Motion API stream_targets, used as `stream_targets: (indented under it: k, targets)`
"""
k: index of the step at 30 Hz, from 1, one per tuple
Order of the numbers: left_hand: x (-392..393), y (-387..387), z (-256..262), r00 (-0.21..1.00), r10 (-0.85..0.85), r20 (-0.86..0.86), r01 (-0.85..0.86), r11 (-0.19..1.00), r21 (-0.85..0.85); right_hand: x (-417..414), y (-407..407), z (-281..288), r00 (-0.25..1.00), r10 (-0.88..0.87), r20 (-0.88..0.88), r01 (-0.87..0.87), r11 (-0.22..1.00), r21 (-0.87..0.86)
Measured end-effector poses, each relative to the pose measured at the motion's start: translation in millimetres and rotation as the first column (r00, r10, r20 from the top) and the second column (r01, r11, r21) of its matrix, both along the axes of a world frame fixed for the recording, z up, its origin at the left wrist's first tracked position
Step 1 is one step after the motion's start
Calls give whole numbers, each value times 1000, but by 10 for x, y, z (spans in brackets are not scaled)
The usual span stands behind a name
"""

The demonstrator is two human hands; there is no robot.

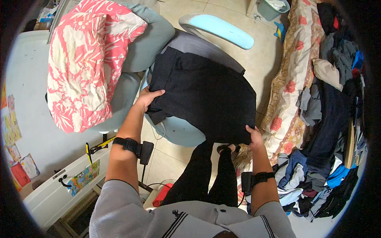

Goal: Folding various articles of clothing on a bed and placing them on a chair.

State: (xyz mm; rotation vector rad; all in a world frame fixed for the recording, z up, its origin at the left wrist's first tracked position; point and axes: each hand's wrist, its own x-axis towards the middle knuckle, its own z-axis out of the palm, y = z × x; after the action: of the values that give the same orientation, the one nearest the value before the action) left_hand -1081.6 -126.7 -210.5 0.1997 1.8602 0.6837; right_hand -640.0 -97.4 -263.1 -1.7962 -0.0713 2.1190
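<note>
A black garment [205, 92], probably trousers or shorts, is spread over a light-blue chair [181, 132] in front of me. My left hand [148, 97] grips its left edge, with the thumb lying on top of the cloth. At the lower right corner my right hand [254, 136] pinches the fabric. The fingers of both hands are partly hidden under the cloth. Much of the chair seat is covered, and its grey backrest [196, 41] shows past the garment's far edge.
Folded pink-and-white floral fabric [79, 68] rests on a grey-green cushioned seat [148, 35] at left. On the right, a bed with a floral cover [285, 101] bears heaped clothes [324, 110]. A white door [65, 187] stands lower left. A bin [272, 10] is at the top.
</note>
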Motion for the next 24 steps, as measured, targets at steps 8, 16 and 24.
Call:
stream_targets:
  k: [8, 16, 24]
  targets:
    - [298, -42, 400, 994, 56, -94, -19, 935, 354, 104, 34, 271, 999, -39, 12, 36, 984, 174]
    - [575, -637, 1020, 942, 188, -279, -9, 844, 536, 156, 507, 1168, 987, 159, 29, -155, 870, 468]
    - [788, -1464, 1060, 835, 503, -222, -290, 746, 599, -507, 1015, 1652, 767, 569, 296, -595, 459, 659]
